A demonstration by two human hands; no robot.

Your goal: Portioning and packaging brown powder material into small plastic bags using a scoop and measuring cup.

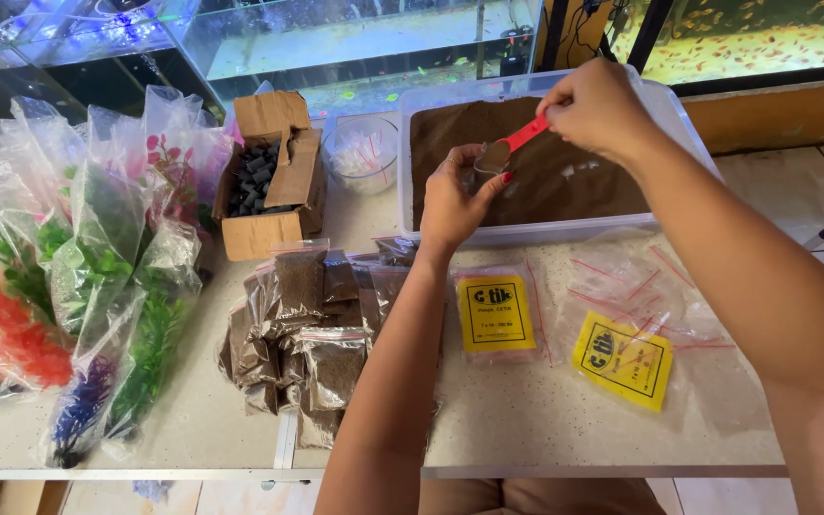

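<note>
My left hand (455, 200) holds a small clear zip bag (490, 155) open over a clear plastic tub (526, 233) filled with brown granules (565, 176). My right hand (595, 107) grips a red-handled measuring spoon (525, 135), its bowl tipped at the mouth of the bag. Both hands hover above the tub's near left part. In front of the tub, on the speckled table, lies a heap of filled brown bags (298, 334).
Two stacks of empty zip bags with yellow labels (496, 313) (624, 360) lie at the near right. A cardboard box of dark cylinders (269, 176), a clear bowl (361, 153) and bagged plastic plants (78, 277) fill the left. Aquariums (355, 38) stand behind.
</note>
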